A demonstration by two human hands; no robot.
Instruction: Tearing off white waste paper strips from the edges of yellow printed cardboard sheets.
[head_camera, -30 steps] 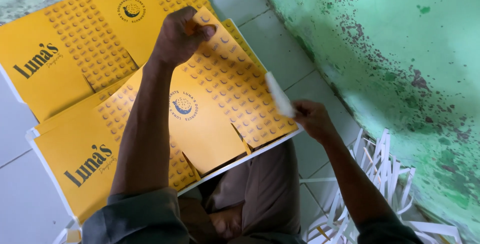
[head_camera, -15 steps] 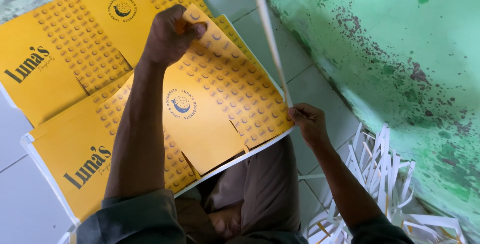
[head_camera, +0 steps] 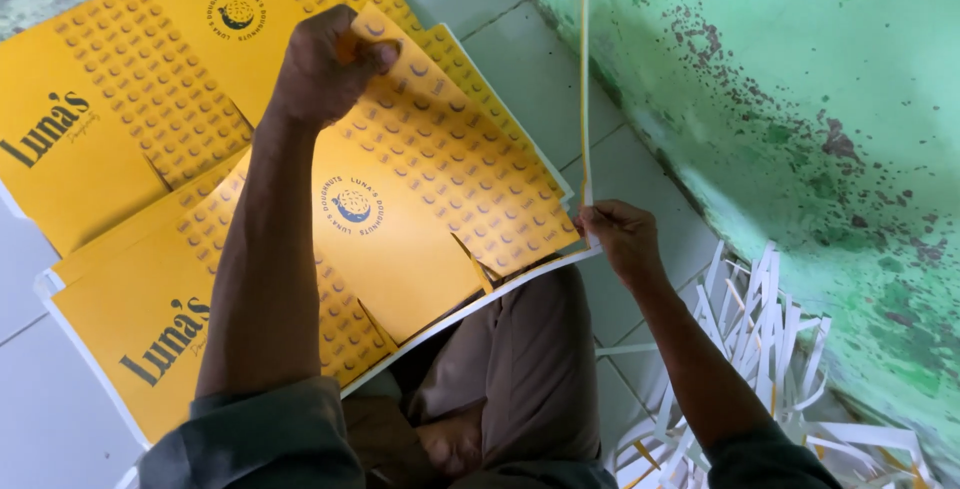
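1. L hand point(head_camera: 325, 64) is clenched on the far edge of the top yellow printed sheet point(head_camera: 420, 219), fingers curled over the edge, pinning/lifting it slightly. Arm runs straight up from the bottom of view across the sheet.
2. R hand point(head_camera: 620, 239) pinches the lower end of a thin paper strip point(head_camera: 584, 99) between thumb + fingers, at the sheet's near-right corner. The hand is closed on the strip, not loose.
3. The strip stands nearly upright from the R hand, running up toward the top of frame, narrow, pale w/ a yellow edge. It sits just beside the sheet's right edge; can't tell if its lower end is attached to the sheet or already free.
4. Top sheet: yellow card w/ rows of small dark marks, a round emblem mid-panel, slits cut into it, white margin along the near edge. It rests over the person's lap, brown trousers point(head_camera: 520, 369) visible under it.
5. More yellow sheets point(head_camera: 110, 139) lie beneath + to the left, overlapping, spread on the pale tiled floor point(head_camera: 530, 59).
6. Right of the R arm: pile of white paper offcuts point(head_camera: 760, 349) on the floor, heaped at the foot of the green wall point(head_camera: 800, 99), which is stained w/ dark flecks.
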